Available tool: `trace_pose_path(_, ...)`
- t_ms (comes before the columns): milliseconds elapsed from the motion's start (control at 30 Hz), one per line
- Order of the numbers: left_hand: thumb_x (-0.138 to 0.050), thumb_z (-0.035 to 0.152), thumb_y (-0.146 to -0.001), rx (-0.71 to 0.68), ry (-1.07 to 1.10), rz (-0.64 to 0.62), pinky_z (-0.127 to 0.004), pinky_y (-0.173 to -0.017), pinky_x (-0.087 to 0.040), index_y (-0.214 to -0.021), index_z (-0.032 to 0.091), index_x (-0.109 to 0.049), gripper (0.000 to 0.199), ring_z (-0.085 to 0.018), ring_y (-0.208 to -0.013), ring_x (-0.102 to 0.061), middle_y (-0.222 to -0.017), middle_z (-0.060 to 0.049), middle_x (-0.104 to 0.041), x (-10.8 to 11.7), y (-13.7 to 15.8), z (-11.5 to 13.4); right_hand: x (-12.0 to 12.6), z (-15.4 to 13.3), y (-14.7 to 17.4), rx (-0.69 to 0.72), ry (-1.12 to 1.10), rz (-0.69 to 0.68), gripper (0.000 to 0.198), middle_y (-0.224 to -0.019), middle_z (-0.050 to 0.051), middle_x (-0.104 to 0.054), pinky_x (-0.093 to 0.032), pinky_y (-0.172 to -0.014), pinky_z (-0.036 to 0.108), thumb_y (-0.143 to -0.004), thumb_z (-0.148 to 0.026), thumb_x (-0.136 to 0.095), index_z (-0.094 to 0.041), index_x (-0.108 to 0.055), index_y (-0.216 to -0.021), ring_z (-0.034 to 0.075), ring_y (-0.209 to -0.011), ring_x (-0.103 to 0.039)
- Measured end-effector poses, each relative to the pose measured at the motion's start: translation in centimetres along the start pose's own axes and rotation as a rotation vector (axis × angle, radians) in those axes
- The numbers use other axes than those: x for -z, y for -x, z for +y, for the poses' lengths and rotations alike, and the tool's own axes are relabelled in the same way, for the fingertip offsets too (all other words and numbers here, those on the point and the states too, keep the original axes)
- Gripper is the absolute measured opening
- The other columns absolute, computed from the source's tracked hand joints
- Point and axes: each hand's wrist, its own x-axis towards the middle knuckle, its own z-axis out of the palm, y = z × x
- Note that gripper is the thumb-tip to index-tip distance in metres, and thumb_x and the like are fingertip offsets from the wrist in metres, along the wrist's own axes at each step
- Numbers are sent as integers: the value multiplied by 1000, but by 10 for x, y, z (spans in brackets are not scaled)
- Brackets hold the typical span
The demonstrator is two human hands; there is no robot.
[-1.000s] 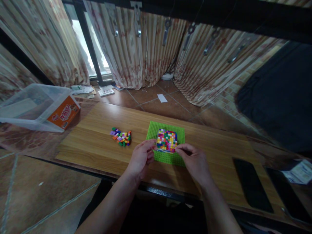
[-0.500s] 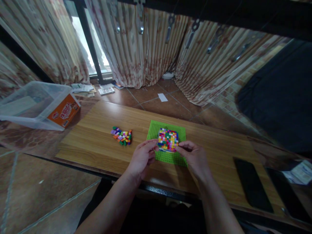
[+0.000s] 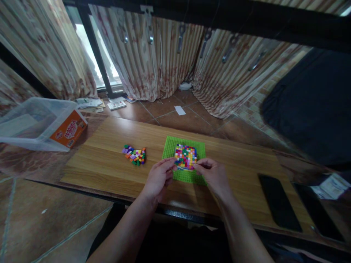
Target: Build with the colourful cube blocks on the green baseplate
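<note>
A square block of small multicoloured toy bricks (image 3: 186,155) sits over a green studded baseplate (image 3: 170,145) on the wooden tabletop. Whether it is raised off the plate or pressed onto it I cannot tell. My left hand (image 3: 161,176) is closed at the block's near left corner, thumb and forefinger against its edge. At the near right corner, my right hand (image 3: 213,175) pinches the edge between thumb and fingers. Loose coloured bricks (image 3: 135,155) lie in a small pile to the left of the baseplate.
A clear plastic bin (image 3: 38,122) with an orange label stands beyond the wooden board's (image 3: 104,157) left end. A black phone-like slab (image 3: 279,201) lies at the right, near another dark slab (image 3: 318,210) and some papers (image 3: 333,186). Striped curtains (image 3: 167,58) hang behind.
The camera view has shifted slightly, so the whole scene appears a little further left. Both hands keep their places at the block's near corners; the brick pile looks unchanged.
</note>
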Motion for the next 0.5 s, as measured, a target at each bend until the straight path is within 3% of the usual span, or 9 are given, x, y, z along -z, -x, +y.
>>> trace_pose_path(233, -64, 21, -77, 69, 170, -33, -14, -36, -18, -88, 8, -63, 16, 0, -40, -27, -61, 4, -50, -3, 0, 5, 12, -2, 1, 11, -30, 92, 26, -63, 1, -67, -44, -58, 28, -61, -41, -79, -19, -68, -70, 16, -58, -59)
trace_pose_path(367, -53, 28, -88, 63, 325, -41, -15, -43, -38, -91, 8, -63, 23, -5, -47, -44, -67, -2, -57, -3, 0, 9, 18, -19, 7, 52, -100, 200, 20, -55, -2, -60, -42, -54, 26, -65, -37, -75, -19, -66, -65, 12, -52, -52)
trace_pose_path(433, -49, 34, -91, 67, 356, -30, -19, -55, -49, -94, 7, -65, 31, -9, -58, -55, -75, -7, -62, -3, 1, 10, 13, -27, 15, 113, -116, 167, 16, -61, -1, -64, -45, -59, 27, -69, -35, -74, -19, -67, -67, 13, -58, -55)
trace_pose_path(500, -48, 38, -91, 68, 383, -31, -23, -66, -53, -95, 7, -66, 35, -13, -69, -62, -83, -10, -66, -5, 3, 10, 3, -34, 25, 182, -116, 44, 13, -72, 1, -69, -48, -67, 29, -75, -33, -70, -21, -70, -74, 15, -68, -61)
